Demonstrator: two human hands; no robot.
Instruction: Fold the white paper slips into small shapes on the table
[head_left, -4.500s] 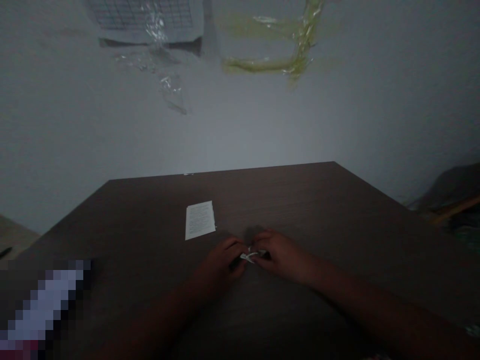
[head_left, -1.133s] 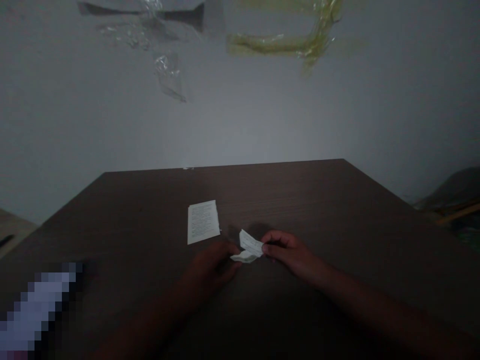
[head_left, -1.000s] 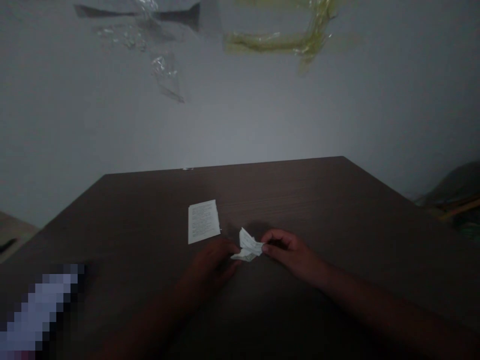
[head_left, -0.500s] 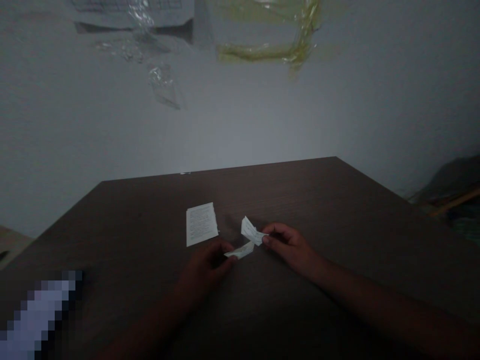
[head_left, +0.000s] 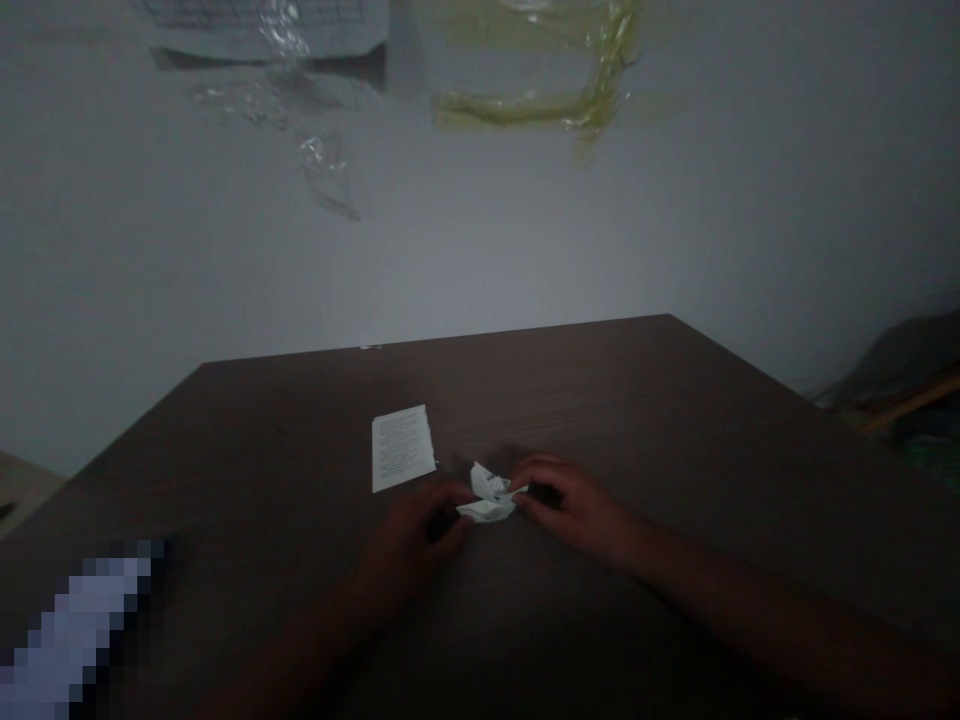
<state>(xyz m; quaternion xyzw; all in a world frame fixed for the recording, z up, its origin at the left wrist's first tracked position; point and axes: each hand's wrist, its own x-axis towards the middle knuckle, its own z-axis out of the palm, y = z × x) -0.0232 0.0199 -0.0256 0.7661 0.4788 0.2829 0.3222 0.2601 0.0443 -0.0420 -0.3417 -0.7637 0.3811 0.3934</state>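
Note:
Between my two hands is a small piece of folded white paper with raised, pointed flaps, low over the dark table. My left hand pinches its left end between thumb and fingers. At the right end, my right hand grips the paper with thumb and fingertips. Dim light hides the finer folds. A printed sheet, a small stack with one ragged edge, lies flat just beyond my left hand.
The dark wooden table meets a pale wall at its far edge. A blurred-out pale object lies at the lower left. Clear and yellowish tape sticks to the wall. Dark items stand beyond the right edge.
My right hand has come slightly down and toward me. The folded paper's right part has lowered and sits closer against the left part. The printed sheet has stayed put.

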